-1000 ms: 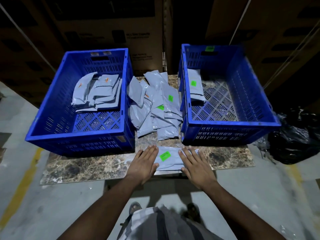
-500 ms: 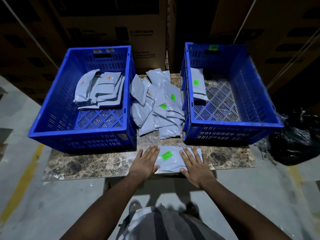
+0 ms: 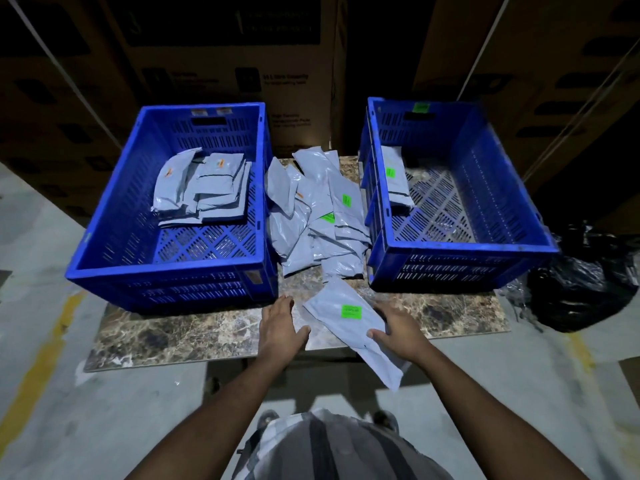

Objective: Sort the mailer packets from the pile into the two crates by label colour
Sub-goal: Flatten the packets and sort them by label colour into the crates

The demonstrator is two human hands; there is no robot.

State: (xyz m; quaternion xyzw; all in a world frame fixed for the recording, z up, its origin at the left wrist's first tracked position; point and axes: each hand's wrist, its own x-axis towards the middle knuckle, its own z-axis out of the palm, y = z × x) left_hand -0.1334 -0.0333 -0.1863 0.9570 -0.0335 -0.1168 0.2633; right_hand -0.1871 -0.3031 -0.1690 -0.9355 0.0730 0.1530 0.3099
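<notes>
Head view: right hand (image 3: 398, 329) pinches the green-label mailer (image 3: 349, 325) over the marble table's (image 3: 194, 336) front edge; left hand (image 3: 280, 322) is flat, empty. The limp packet may slip down.

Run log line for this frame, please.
right hand grips green-label packet | left hand open | right crate likely next

My one head-worn camera looks forward and steeply down from above the marble table (image 3: 207, 334), close over its near edge, its wide angle reaching the cardboard boxes (image 3: 225, 57) stacked behind the table.
</notes>
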